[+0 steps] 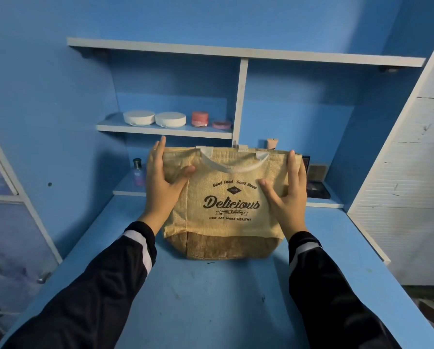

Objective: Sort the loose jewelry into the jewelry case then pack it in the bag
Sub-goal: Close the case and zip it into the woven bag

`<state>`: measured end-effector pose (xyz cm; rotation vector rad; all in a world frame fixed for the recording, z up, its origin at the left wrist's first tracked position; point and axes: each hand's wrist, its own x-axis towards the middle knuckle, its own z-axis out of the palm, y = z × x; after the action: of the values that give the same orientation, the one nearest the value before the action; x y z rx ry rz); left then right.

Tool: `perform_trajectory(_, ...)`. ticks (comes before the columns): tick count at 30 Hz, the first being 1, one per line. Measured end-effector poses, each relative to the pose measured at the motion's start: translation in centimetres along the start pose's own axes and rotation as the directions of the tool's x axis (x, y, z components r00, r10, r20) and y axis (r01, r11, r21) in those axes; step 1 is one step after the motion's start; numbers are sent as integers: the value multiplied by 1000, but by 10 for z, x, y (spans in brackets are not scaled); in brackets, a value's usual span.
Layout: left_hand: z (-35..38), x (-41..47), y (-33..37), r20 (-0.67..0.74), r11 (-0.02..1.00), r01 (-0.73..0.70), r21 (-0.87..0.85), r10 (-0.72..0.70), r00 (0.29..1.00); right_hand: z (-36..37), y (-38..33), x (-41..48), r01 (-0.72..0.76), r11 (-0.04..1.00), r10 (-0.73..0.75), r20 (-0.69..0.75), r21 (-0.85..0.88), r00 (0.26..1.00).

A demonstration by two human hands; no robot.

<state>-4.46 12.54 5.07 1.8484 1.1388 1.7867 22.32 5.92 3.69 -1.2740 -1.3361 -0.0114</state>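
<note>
- The beige woven fabric bag point(226, 222), printed with black "Delicious" lettering, is standing upright toward the back of the blue worktop point(211, 298). Its white webbing handle point(236, 168) is hanging down the front.
- The jewelry case is not showing anywhere. The bag's mouth is facing away from the camera, so I cannot tell whether the case is sitting inside.
- The person seems to be steadying or settling the bag. To do that well, they should be pressing evenly from both sides and keeping the brown base flat on the worktop, so the soft walls are not buckling or tipping.
- The left hand point(160, 190) is flanking the bag's left edge, its fingers point(158, 152) pointing up straight and slightly apart, thumb lying on the front panel.
- The right hand point(286, 200) is mirroring it on the right edge, fingers point(292, 167) straight and close together, thumb resting on the front. Neither hand is curling round the fabric.
</note>
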Motion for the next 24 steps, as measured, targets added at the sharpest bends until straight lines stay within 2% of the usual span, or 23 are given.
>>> perform_trajectory(5,9,8,-8,-7,998,-45,48,45,999,9,5,12,-24,999,22,-51,-41,998)
perform_trajectory(8,12,10,-9,10,998,-12,60,12,1000,11,7,16,-50,998,49,-22,-42,999)
perform_trajectory(12,10,3,-5,83,996,-12,89,5,997,10,6,13,-38,998,38,3,-48,999)
perform_trajectory(17,-1,-25,-7,196,997,62,41,-69,978,3,5,-6,-49,998,51,70,-35,996)
perform_trajectory(24,1,-45,-18,153,998,59,23,-62,986,4,13,-28,-83,996,81,100,17,992)
